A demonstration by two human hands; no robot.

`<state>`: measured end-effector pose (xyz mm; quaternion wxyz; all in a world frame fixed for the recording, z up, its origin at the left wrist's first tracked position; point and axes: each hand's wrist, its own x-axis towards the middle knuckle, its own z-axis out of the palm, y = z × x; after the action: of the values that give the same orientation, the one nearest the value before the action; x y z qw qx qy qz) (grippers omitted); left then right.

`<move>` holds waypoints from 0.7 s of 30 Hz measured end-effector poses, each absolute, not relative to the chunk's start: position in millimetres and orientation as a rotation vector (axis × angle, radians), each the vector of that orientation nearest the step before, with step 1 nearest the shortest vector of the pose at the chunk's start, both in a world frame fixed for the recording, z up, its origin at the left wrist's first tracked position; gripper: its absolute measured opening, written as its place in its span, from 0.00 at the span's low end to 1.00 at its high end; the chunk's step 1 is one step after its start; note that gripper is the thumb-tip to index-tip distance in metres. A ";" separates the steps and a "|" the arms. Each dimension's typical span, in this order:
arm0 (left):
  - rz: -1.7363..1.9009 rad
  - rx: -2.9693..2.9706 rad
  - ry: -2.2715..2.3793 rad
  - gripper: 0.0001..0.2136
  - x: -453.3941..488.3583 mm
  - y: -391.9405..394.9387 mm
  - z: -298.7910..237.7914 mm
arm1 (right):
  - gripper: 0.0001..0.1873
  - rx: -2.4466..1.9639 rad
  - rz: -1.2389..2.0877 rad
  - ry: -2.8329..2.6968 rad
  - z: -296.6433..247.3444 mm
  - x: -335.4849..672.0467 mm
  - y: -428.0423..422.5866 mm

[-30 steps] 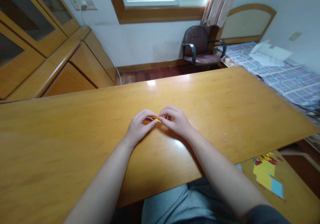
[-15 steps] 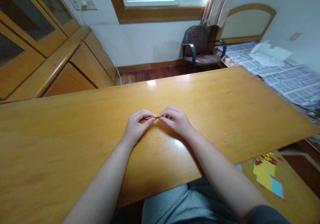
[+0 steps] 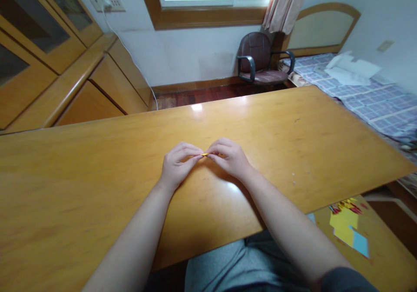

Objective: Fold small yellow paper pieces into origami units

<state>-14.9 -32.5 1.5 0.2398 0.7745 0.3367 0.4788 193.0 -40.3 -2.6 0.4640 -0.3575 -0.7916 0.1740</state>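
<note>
My left hand (image 3: 177, 164) and my right hand (image 3: 230, 158) meet fingertip to fingertip over the middle of the wooden table (image 3: 97, 174). Between them they pinch a small folded piece of yellow paper (image 3: 205, 154), of which only a thin edge shows. Both hands have their fingers curled and pressed together on the paper. Most of the paper is hidden by the fingers.
A lower surface at the right holds loose yellow, blue and red paper pieces (image 3: 348, 227). Beyond the table stand a dark armchair (image 3: 259, 59), a bed with a checked cover (image 3: 371, 96) and wooden cabinets (image 3: 48, 57) on the left.
The paper has been flattened between the fingers: a yellow and red face showed a second ago, now only a thin yellow edge. The hands have stayed in place.
</note>
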 end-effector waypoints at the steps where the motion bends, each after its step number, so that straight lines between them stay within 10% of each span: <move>1: 1.312 2.127 0.921 0.03 -15.0 -32.6 1.7 | 0.06 -0.880 0.422 -1.946 -2.3 193.0 -40.6; 21: 1.411 2.299 1.073 0.03 -19.5 -29.5 0.3 | 0.10 -0.939 0.822 -1.589 3.0 188.8 -43.5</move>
<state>-19.5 -29.5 0.3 0.1189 0.7863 0.3669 0.4827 188.8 -43.5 3.0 0.5317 -0.3938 -0.6660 0.3444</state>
